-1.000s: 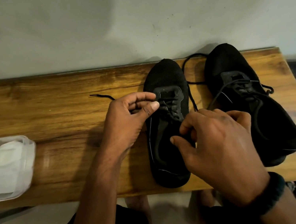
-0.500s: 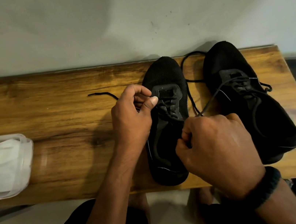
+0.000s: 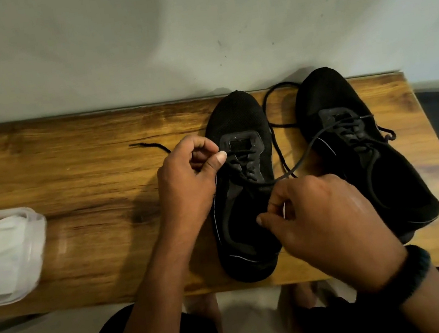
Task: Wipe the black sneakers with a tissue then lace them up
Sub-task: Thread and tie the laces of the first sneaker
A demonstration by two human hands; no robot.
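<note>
Head view: right hand (image 3: 326, 224) pinching lace (image 3: 307, 151), now tauter; left hand (image 3: 186, 182) seemingly still pinches lace end (image 3: 147, 145).

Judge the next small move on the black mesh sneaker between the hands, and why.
Probably the right hand pulls the black shoelace it pinches tighter, toward the person: a slack loop lies between the two sneakers, while the left hand pinches the lace beside the eyelets of the black mesh sneaker.

Sneakers (image 3: 234, 118) side by side at counter (image 3: 84, 163) right end, toes toward back edge; tissue container (image 3: 37, 222) at left end.
</note>
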